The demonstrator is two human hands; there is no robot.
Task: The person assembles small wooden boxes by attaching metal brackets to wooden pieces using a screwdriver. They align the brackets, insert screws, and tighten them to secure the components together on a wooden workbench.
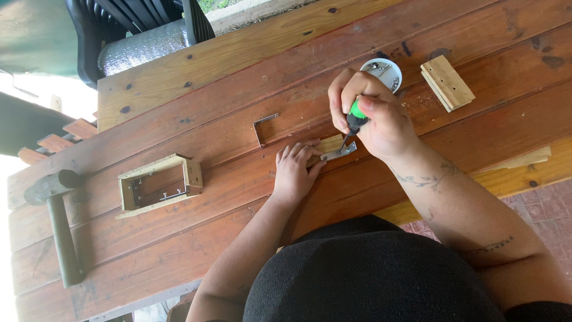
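Observation:
My right hand (372,116) grips a screwdriver (355,120) with a green and black handle, its tip down on a small metal bracket (339,152). The bracket lies on a small wooden block (326,145) on the plank table. My left hand (294,170) presses flat on that block, fingers spread over its left end. A small white dish (387,70) with screws sits just behind my right hand.
An open wooden box frame (159,185) with brackets inside lies at the left. A mallet (56,220) rests at the far left. A bent metal bracket (262,128) lies mid-table; stacked wood pieces (448,82) lie at the right. The table edge (524,173) is at the right.

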